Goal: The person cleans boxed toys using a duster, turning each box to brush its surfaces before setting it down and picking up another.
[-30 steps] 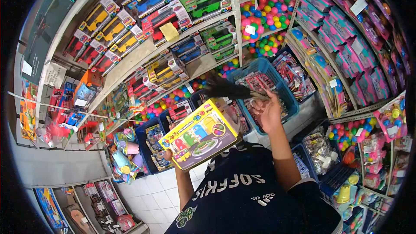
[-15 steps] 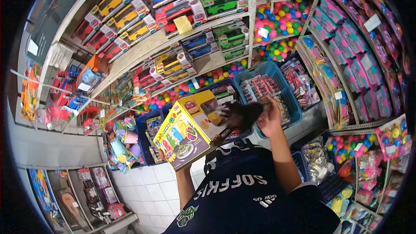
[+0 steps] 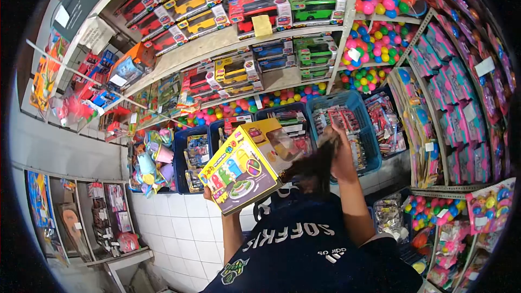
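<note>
The yellow Tayo music toy box (image 3: pixel 236 176) was held in mid-air before the wearer's dark jersey (image 3: pixel 298 244), its printed face tilted up. A second earlier that face had filled most of the view; since then the box had turned, so that its windowed side also showed. The left hand (image 3: pixel 208 193) held the box, its fingers clamped on the lower left edge, the rest hidden behind it.

The dark bushy duster (image 3: pixel 310 167) had swung too: its head had stretched out over the bins, and now it hung beside the right end of the box. This put the duster work, it seemed, at the newly turned side, though contact was unclear. The right hand (image 3: pixel 343 154) had its fingers wrapped around the duster's grip.

Beyond the box stood a blue bin (image 3: pixel 179 154) on the left and a teal basket (image 3: pixel 372 141) on the right. Above them, boxed toy buses (image 3: pixel 201 19) lined the white shelf (image 3: pixel 217 49) up to its front edge.
</note>
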Demonstrator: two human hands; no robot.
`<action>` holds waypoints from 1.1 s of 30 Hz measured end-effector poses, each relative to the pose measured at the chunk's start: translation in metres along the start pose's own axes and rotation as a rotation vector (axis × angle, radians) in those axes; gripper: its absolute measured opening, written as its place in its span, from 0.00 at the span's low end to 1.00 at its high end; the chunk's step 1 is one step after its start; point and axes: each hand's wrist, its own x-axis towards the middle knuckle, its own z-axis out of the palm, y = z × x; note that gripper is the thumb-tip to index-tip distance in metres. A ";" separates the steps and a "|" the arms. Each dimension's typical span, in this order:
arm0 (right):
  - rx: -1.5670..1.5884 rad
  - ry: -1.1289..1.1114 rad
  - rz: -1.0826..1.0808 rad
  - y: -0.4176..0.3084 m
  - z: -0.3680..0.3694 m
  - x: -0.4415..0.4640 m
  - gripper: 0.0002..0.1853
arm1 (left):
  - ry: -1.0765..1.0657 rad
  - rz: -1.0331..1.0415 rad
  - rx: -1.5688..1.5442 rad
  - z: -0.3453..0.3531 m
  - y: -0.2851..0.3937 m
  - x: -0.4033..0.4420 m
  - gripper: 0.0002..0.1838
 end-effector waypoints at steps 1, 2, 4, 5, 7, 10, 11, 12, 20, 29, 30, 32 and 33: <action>0.004 0.251 -0.023 0.000 0.027 -0.002 0.12 | -0.008 0.006 -0.008 -0.001 0.000 -0.002 0.53; 0.007 0.501 -0.049 -0.001 0.042 -0.003 0.11 | -0.018 0.012 -0.017 -0.002 -0.001 -0.002 0.53; 0.074 0.118 -0.037 0.003 -0.004 0.007 0.10 | -0.033 0.013 -0.027 -0.005 0.000 -0.001 0.53; 0.016 0.086 -0.021 0.001 0.001 0.006 0.11 | -0.033 0.015 -0.032 -0.007 0.000 0.000 0.53; -0.016 0.227 -0.050 0.002 0.037 0.000 0.11 | -0.025 0.019 -0.037 -0.013 0.003 0.001 0.54; -0.042 0.208 -0.044 0.003 0.009 0.008 0.12 | -0.064 -0.028 -0.094 -0.038 0.000 0.004 0.53; 0.019 -0.058 0.039 0.000 -0.016 0.014 0.11 | -0.066 -0.029 -0.097 -0.038 0.000 0.005 0.53; -0.048 0.104 -0.010 0.000 -0.002 0.012 0.11 | -0.072 -0.020 -0.086 -0.037 0.000 0.008 0.53; -0.112 0.365 -0.024 0.013 0.022 0.019 0.11 | -0.026 -0.006 -0.060 -0.034 0.012 0.020 0.50; -0.018 0.300 -0.009 0.051 0.050 0.048 0.10 | -0.101 -0.033 -0.128 -0.054 0.028 0.004 0.52; -0.012 0.267 -0.001 0.056 0.055 0.049 0.10 | -0.079 -0.036 -0.122 -0.051 0.031 0.000 0.52; -0.148 0.264 0.062 0.058 0.043 0.048 0.10 | -0.047 -0.044 -0.102 -0.055 0.037 -0.007 0.51; -0.158 0.211 0.108 0.061 0.041 0.050 0.10 | -0.038 -0.047 -0.095 -0.060 0.040 -0.009 0.51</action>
